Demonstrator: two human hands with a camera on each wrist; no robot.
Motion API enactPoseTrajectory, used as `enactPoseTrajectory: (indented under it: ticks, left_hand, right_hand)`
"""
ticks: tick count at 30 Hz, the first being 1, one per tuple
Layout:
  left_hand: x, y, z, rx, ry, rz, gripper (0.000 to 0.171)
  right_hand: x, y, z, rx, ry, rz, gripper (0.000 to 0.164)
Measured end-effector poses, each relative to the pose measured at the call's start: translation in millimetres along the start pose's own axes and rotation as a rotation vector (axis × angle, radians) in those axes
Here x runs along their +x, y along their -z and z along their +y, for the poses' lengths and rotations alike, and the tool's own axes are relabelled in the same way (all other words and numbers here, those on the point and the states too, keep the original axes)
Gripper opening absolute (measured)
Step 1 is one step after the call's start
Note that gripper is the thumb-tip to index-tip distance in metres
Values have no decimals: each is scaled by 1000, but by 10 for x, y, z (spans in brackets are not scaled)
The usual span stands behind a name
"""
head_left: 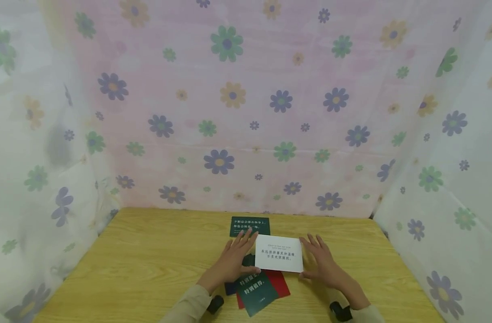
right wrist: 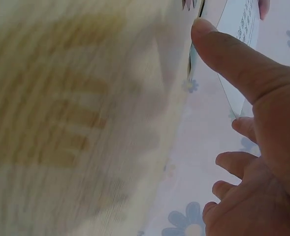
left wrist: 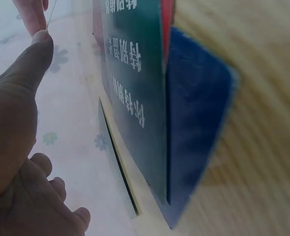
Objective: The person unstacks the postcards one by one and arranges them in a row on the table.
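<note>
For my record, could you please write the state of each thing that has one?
White card: raised, text facing head camera
Left hand: spread, at white card's left edge
Right hand: spread, at white card's right edge
Top green card: lying on pile, text showing
Red card: mostly covered
Blue card: partly covered
Far green card: lying apart, text showing
Floral cloth: hanging

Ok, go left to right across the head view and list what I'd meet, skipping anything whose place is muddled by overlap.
Left curtain → left sleeve → left hand → white card → right hand → right sleeve → right curtain.
</note>
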State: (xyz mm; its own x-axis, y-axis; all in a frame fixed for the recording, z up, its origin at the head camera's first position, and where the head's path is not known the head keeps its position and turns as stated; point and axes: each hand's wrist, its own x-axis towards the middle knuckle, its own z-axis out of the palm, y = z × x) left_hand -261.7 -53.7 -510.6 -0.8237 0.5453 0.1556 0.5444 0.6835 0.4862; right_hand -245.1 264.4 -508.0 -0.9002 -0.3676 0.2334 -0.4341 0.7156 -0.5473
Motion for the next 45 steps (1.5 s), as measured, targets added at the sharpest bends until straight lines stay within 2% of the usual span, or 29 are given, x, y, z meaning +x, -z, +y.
enactPoseTrajectory:
  ticks: [9, 15, 21, 29, 37, 45]
  left_hand:
    - [228, -45, 19, 52, 12, -5, 99]
    - [371, -58, -5, 58, 18, -18, 98]
    - [574, -74, -36, 69, 41, -39, 99]
    - [783, -115, -64, 18, 76, -81, 98]
    - [963, -179, -116, -34, 111, -116, 98]
    - [1102, -138, -134, -31, 71, -123, 97]
  right_hand:
    - [153, 44, 222, -119, -5, -40, 102]
    - [284, 88, 305, -169, 5, -96, 101]
    - [441, 155, 403, -220, -7, -147, 101]
    - [570, 204, 574, -217, -35, -179, 99]
    - [620, 289, 671, -155, -91, -232, 97]
    - [713, 356, 705, -126, -134, -282, 95]
